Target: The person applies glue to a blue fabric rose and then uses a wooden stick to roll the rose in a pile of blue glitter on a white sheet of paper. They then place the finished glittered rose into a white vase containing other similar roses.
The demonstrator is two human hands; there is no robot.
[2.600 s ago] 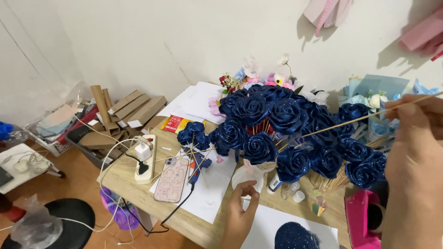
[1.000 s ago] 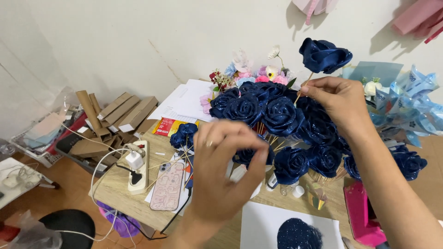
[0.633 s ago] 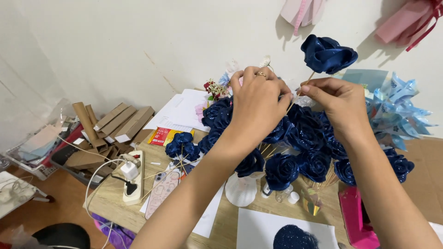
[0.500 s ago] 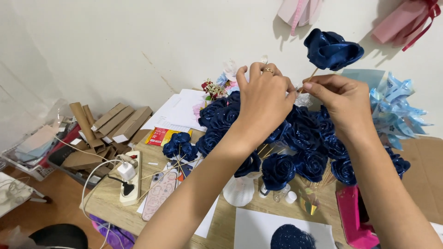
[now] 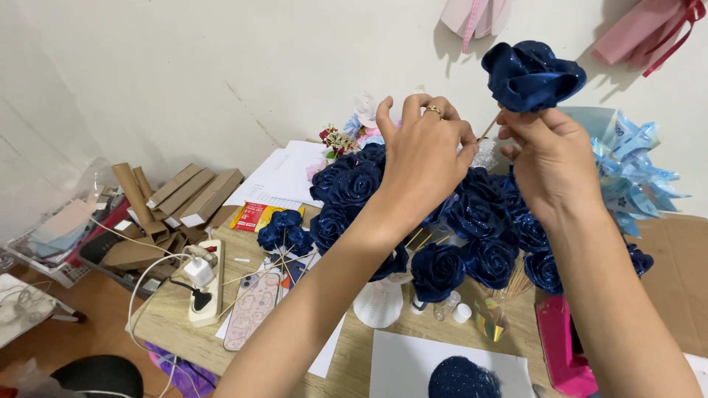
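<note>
I have both hands raised above the bench. My right hand (image 5: pixel 553 158) pinches the thin wooden stick (image 5: pixel 488 127) of a dark blue glitter rose (image 5: pixel 532 74), thumb and forefinger pressed together on the stem just under the bloom, so the flower stands above and slightly left of that grip. My left hand (image 5: pixel 424 155), with a ring on one finger, meets the same stick from the left; its fingertips are closed on the stem just below the right hand's hold, touching it.

Directly beneath both grips sits the bunch of blue roses (image 5: pixel 457 221), their sticks gathered into a white vase (image 5: pixel 380 302) below my left forearm. Further left of the grip lie a small loose cluster of blue roses (image 5: pixel 282 230), a red and yellow packet (image 5: pixel 258 216), a phone (image 5: pixel 252 310) in a pale patterned case and a white power strip (image 5: pixel 206 282) with a charger plugged in. To the right of the grip, light blue folded paper decorations (image 5: pixel 627 166) fan out, and a pink tool (image 5: pixel 562 346) lies below my right forearm.
</note>
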